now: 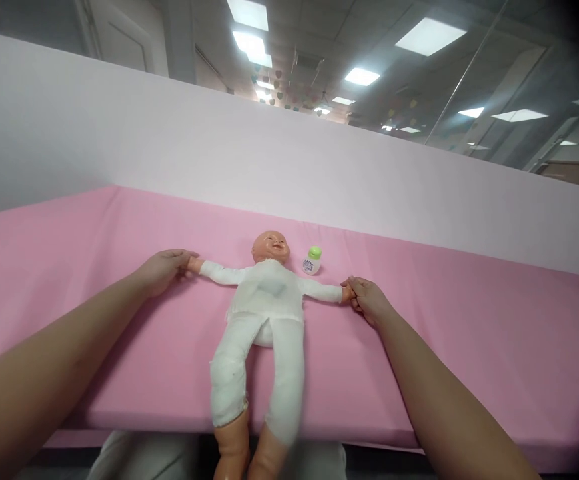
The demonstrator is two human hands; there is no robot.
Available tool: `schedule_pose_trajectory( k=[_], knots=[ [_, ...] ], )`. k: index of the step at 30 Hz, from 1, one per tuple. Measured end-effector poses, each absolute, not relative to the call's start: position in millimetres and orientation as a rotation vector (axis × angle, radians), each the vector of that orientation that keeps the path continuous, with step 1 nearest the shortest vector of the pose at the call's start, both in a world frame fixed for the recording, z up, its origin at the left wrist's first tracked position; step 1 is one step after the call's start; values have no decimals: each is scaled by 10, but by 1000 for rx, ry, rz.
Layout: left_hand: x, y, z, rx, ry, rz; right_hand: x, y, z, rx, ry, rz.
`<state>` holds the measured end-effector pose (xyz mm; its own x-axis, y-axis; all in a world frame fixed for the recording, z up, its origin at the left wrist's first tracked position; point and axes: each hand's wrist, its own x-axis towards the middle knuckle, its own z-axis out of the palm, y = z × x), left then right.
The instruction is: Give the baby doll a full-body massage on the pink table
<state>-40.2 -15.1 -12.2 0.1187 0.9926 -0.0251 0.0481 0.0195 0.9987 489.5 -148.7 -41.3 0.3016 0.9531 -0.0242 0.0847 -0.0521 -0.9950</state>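
Note:
A baby doll (264, 303) in a white suit lies face up on the pink mat (469, 333), arms spread wide, its bare lower legs hanging over the front edge. My left hand (162, 270) is closed round the doll's hand at the left. My right hand (367, 299) pinches the doll's other hand at the right. A small white bottle with a green cap (312, 260) stands just right of the doll's head, apart from both my hands.
A pale partition wall (269, 160) runs along the back of the mat. The mat's front edge (359, 437) is close to my body. Ceiling lights and a glass wall show beyond the partition.

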Motion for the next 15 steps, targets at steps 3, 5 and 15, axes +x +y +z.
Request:
schedule_pose_trajectory(
  k=[3,5,15],
  knots=[
    [-426,-144,-128,1240,1123,1071,4886,-1502,-398,-1420,-1031,973],
    [-446,-142,-135,1206,1091,1073,4887,-1518,-384,-1412,-1032,995],
    [-552,-115,-144,1163,999,1024,4947,-1601,-330,-1287,-1013,1189]
  ],
)
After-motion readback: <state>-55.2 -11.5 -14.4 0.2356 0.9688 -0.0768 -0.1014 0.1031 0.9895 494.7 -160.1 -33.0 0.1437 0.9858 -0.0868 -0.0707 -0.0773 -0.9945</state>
